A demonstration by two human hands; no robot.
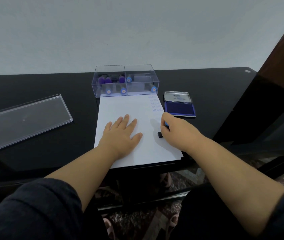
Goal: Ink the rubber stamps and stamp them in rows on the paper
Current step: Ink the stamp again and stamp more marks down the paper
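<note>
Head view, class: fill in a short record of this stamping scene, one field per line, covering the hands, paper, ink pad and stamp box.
left hand: flat on the paper, fingers spread
right hand: grips a blue-handled stamp over the paper's right edge
paper: five AIR MAIL prints in a column, top right
ink pad: open, right of the paper
stamp box: clear, behind the paper, holds more stamps
lid: clear, lying left

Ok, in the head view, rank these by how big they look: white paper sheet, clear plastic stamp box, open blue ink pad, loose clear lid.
1. White paper sheet; the loose clear lid looks similar, so unsure
2. Clear plastic stamp box
3. Open blue ink pad
</note>
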